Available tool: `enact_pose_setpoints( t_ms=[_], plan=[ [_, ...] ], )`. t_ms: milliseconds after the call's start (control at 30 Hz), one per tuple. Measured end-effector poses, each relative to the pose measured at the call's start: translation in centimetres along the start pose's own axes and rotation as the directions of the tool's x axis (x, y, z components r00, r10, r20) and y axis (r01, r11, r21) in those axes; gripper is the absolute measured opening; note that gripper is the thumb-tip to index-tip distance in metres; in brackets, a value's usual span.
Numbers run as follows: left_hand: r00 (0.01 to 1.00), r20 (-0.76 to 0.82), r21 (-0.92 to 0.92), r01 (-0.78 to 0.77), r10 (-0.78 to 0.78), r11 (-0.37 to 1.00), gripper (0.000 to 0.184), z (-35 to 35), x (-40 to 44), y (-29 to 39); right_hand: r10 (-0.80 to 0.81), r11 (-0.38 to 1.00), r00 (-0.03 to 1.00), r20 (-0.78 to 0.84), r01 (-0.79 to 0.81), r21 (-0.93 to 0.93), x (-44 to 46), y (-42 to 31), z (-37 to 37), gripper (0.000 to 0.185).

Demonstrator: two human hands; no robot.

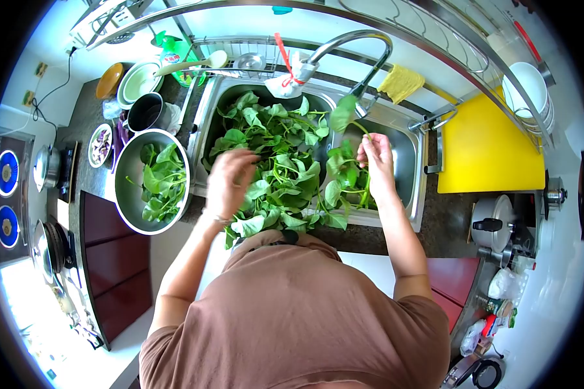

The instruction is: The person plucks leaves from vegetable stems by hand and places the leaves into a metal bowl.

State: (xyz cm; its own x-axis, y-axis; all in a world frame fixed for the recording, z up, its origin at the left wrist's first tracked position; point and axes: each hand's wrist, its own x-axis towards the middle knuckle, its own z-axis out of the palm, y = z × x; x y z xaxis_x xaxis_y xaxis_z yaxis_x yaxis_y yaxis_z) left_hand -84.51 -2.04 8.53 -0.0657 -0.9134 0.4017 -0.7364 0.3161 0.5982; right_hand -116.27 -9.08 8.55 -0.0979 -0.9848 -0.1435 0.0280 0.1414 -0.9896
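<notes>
My right hand (pixel 377 162) is closed in a pinch on a leafy green stem (pixel 366 131) over the right sink basin, its single broad leaf standing up near the faucet. My left hand (pixel 232 178), smeared by motion, is above the left edge of a big heap of leafy greens (pixel 282 165); whether its fingers hold anything cannot be made out. The heap fills the left basin and spills over the front rim. More stems with leaves (pixel 347 172) lie in the right basin, below my right hand. A steel bowl (pixel 124 194) of loose leaves sits left of the sink.
A curved faucet (pixel 350 37) with a white wrapping (pixel 293 79) arches over the sink. A yellow board (pixel 493 149) stands to the right, and a yellow cloth (pixel 401 82) hangs behind. A black pot (pixel 145 111) and a small bowl (pixel 100 145) are beyond the steel bowl.
</notes>
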Motion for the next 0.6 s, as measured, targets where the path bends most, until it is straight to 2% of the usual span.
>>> enact_pose_setpoints(
  t_ms=[33, 100, 167, 300, 433, 533, 600],
  plan=[
    [0.998, 0.049, -0.087, -0.037, 0.041, 0.996, 0.024, 0.9, 0.8, 2.6, 0.006, 1.000, 0.999, 0.035, -0.005, -0.022, -0.3, -0.4, 0.9, 0.014],
    [0.972, 0.082, -0.155, -0.205, 0.219, 0.966, 0.026, 2.6, 2.3, 6.6, 0.020, 1.000, 0.991, 0.131, -0.018, -0.014, -0.8, -0.6, 2.3, 0.015],
    [0.948, 0.051, -0.088, -0.309, 0.314, 0.947, 0.026, 3.8, 3.5, 9.0, 0.008, 0.998, 0.985, 0.173, 0.002, -0.057, -1.2, -0.9, 3.6, 0.017],
    [0.957, 0.107, -0.012, -0.271, 0.271, 0.962, 0.019, 6.2, 3.1, 8.5, 0.058, 0.998, 0.970, 0.236, -0.058, -0.010, -2.3, -1.9, 4.8, 0.025],
    [0.961, 0.063, 0.021, -0.270, 0.268, 0.963, 0.011, 6.3, 2.5, 7.8, 0.032, 0.998, 0.962, 0.270, -0.045, 0.041, -2.6, -1.1, 5.3, 0.026],
    [0.975, 0.122, 0.032, -0.190, 0.184, 0.981, 0.010, 6.2, 2.0, 7.2, 0.076, 0.994, 0.900, 0.428, -0.104, 0.041, -3.0, -1.8, 5.5, 0.026],
    [0.994, 0.091, -0.068, -0.054, 0.060, 0.996, 0.006, 6.5, 1.7, 6.7, 0.096, 0.991, 0.878, 0.469, -0.131, 0.042, -3.2, -2.5, 5.8, 0.024]
  ],
)
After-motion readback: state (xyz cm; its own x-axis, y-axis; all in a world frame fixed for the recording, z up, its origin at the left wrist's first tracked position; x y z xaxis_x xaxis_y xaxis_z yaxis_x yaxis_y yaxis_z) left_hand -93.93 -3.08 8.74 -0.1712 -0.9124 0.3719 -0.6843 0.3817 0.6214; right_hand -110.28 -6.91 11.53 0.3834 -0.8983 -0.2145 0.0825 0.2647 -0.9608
